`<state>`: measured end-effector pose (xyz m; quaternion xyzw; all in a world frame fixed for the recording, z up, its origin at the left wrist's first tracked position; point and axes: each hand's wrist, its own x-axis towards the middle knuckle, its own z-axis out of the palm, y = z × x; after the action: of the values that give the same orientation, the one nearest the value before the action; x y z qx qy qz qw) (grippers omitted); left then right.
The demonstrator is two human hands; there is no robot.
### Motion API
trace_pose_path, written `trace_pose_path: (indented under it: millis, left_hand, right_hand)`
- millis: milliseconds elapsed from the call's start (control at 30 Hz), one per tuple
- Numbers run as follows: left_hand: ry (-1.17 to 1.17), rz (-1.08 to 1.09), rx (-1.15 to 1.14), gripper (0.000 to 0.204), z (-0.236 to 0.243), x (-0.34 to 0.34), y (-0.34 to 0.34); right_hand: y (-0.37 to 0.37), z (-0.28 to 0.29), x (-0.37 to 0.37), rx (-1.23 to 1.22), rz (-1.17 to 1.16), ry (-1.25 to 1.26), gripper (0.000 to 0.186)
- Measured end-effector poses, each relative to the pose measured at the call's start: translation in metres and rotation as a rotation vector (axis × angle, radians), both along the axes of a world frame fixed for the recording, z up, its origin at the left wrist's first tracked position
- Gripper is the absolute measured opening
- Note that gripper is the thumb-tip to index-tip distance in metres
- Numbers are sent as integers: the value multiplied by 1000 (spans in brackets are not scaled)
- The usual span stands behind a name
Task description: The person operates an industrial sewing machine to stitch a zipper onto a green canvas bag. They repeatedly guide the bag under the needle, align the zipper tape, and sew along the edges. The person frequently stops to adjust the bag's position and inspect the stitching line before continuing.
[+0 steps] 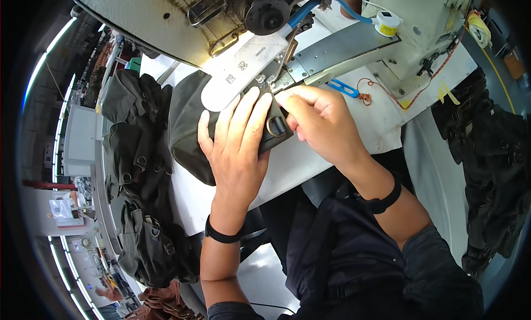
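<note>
An olive fabric bag lies on the white table under a sewing machine's head. My left hand rests on the bag with fingers stretched out, just below a white guard near the presser foot. My right hand is curled at the bag's right edge beside the needle area, thumb and fingers pinched there; what exactly lies between them is hidden. A black strap with a metal D-ring sits on the bag between my hands.
Piles of olive bags lie left and hang right. Blue thread snips and orange cord lie right of the machine bed. A white table edge crosses below my hands. A person is far off at lower left.
</note>
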<state>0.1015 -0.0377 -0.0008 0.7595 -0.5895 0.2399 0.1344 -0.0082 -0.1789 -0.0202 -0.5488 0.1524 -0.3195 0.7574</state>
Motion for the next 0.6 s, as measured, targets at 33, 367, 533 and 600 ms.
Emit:
trace_pose_path:
  millis: [33,367,533,600]
  left_hand:
    - [12,-9,-20,76,-1,-1,1]
    - [100,-51,-68,78,3,-5,-4]
    - [166,-56,-89,75,0,-3,-5]
    - [194,-55,-95,73,-5,2,-6]
  right_hand:
    - [1,2,-1,35,14,-33,30]
    - [-11,4,-5,104,122,56,27]
    - [-11,3,-4,58,122,37,27]
    - [-13,7,-4,44,109,57,27]
